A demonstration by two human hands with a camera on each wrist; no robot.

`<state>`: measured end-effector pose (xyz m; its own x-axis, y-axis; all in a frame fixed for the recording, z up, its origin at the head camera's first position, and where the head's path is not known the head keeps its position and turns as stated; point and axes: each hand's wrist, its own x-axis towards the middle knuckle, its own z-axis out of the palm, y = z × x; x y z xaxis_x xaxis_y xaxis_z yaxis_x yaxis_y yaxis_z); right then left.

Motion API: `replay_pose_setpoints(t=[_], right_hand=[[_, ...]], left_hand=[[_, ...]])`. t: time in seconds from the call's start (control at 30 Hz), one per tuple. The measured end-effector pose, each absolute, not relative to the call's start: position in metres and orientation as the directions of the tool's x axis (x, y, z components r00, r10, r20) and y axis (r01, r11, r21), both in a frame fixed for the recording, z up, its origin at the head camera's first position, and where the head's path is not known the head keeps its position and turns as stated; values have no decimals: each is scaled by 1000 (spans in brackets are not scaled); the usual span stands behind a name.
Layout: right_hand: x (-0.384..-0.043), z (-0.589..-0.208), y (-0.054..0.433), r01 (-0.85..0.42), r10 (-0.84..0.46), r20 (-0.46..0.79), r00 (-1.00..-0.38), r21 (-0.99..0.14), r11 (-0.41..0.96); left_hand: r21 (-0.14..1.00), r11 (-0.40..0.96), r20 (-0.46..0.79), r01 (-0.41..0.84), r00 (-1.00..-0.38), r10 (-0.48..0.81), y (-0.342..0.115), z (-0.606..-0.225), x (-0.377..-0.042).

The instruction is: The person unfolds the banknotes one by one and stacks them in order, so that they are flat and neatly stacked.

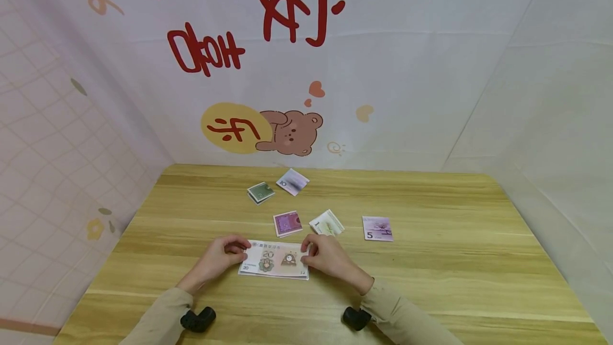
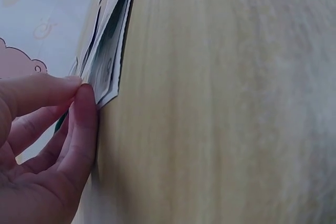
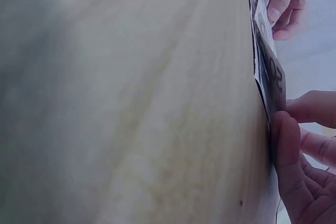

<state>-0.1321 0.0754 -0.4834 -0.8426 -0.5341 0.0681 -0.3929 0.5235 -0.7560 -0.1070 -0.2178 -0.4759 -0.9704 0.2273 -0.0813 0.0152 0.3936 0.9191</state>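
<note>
A pale banknote marked 20 [image 1: 275, 260] lies flat near the front of the table, more paper layers showing under its lower edge. My left hand [image 1: 216, 261] pinches its left end between thumb and fingers. At the opposite end, my right hand [image 1: 331, 257] pinches the note the same way. The left wrist view shows the left thumb and a fingertip [image 2: 84, 95] meeting at the paper edge, with the layers slightly spread. In the right wrist view the upper leaf [image 3: 278, 77] stands a little apart from the layers below.
Beyond the hands lie a magenta folded note [image 1: 288, 223], a pale green note marked 1 [image 1: 327, 222], a purple note marked 5 [image 1: 378, 228], a dark green folded note [image 1: 261, 192] and a note marked 10 [image 1: 292, 181]. A white printed curtain [image 1: 407, 68] stands behind the wooden table [image 1: 455, 270].
</note>
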Motion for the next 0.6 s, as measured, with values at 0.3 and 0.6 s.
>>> replay_pose_setpoints(t=[0.3, 0.6], right_hand=[[-135, -482, 74, -372, -541, 35, -840, -763, 529], [-135, -478, 74, -352, -539, 20, -842, -777, 522]], left_hand=[[894, 446, -56, 53, -972, 228, -218, -478, -107], [873, 480, -37, 81, -972, 233, -217, -479, -108]])
